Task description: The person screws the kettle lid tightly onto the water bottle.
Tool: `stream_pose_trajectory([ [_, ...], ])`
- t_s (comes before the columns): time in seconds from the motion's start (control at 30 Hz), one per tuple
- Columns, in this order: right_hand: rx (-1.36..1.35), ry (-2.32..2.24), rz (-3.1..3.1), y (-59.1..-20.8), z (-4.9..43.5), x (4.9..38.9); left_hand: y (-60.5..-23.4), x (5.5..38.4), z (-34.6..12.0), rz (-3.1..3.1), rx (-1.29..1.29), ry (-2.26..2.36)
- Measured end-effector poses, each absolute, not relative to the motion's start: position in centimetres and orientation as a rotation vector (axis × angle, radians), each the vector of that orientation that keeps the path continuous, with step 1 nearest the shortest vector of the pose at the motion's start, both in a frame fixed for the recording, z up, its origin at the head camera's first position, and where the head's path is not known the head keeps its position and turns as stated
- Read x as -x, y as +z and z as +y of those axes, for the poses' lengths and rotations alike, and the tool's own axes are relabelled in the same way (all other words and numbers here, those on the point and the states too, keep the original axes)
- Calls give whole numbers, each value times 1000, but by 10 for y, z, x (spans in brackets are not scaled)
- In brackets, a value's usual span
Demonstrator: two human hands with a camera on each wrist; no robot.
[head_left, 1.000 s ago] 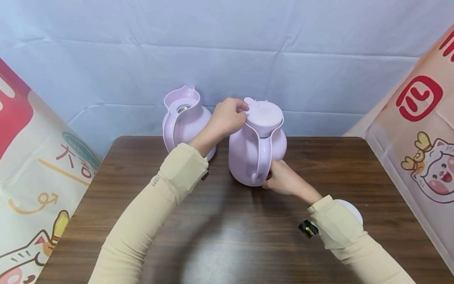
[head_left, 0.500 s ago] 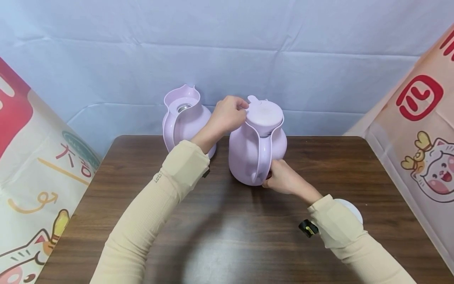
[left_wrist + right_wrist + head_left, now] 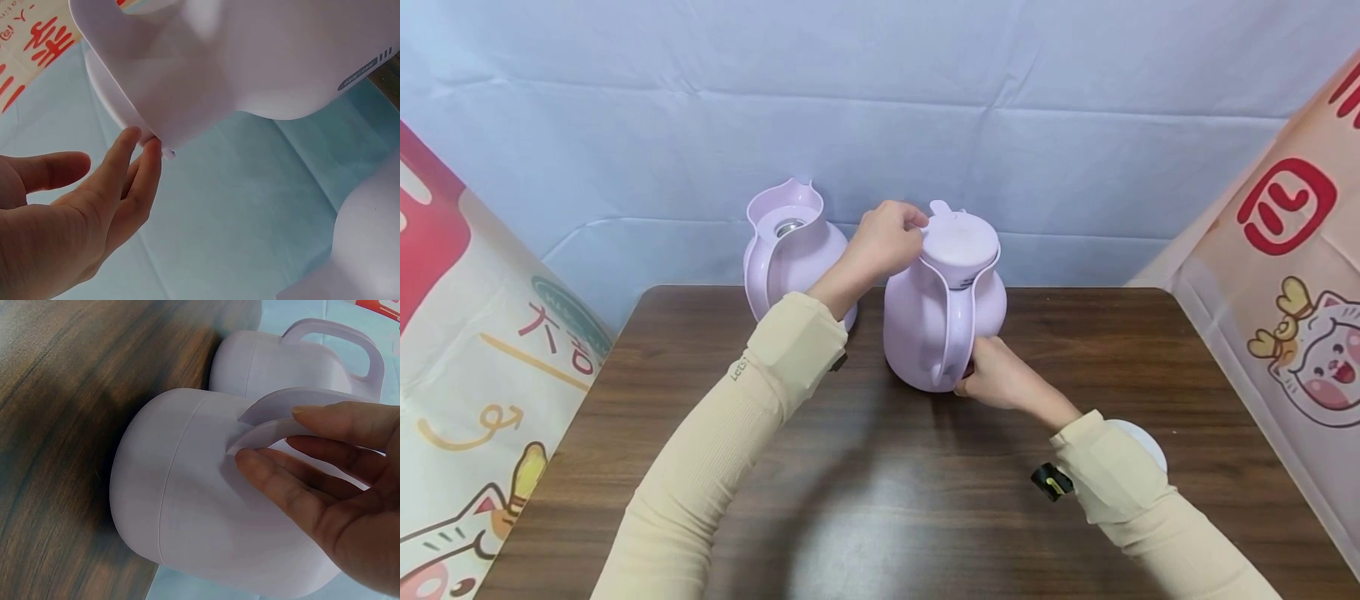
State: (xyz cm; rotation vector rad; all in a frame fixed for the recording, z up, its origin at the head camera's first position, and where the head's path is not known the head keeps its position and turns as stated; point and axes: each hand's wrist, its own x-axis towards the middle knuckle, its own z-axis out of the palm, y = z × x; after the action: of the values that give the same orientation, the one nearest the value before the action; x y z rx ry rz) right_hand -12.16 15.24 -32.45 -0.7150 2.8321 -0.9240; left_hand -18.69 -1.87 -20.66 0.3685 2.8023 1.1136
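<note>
A lilac insulated jug (image 3: 913,329) stands upright on the table with its handle (image 3: 958,333) toward me. Its round lid (image 3: 961,237) sits in the mouth, a small tab pointing to the back left. My left hand (image 3: 886,240) is at the lid's left edge. In the left wrist view, the left fingertips (image 3: 150,142) touch the edge at the rim, fairly straight, with the thumb held apart. Low on the handle, my right hand (image 3: 1000,373) pinches it between thumb and fingers; the right wrist view shows this grip (image 3: 312,462) near the handle's lower end.
A second lilac jug (image 3: 808,258), without a lid, stands close on the left, partly behind my left forearm. A white round object (image 3: 1142,443) lies on the brown table (image 3: 880,500), half hidden by my right sleeve. A pale cloth (image 3: 880,100) hangs behind.
The lid has turned clockwise as seen from above, its tab moving right and back. My left hand has shifted slightly up and right with it; the right hand and jug stay still.
</note>
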Motion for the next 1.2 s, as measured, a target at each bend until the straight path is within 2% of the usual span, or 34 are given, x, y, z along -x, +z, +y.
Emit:
stream_pose_trajectory([
  [0.73, 704, -940, 2819, -324, 153, 120, -210, 197, -15, 2792, -388, 1096],
  [1.2, 729, -946, 2838, -326, 153, 121, -202, 183, -21, 2777, -335, 1132],
])
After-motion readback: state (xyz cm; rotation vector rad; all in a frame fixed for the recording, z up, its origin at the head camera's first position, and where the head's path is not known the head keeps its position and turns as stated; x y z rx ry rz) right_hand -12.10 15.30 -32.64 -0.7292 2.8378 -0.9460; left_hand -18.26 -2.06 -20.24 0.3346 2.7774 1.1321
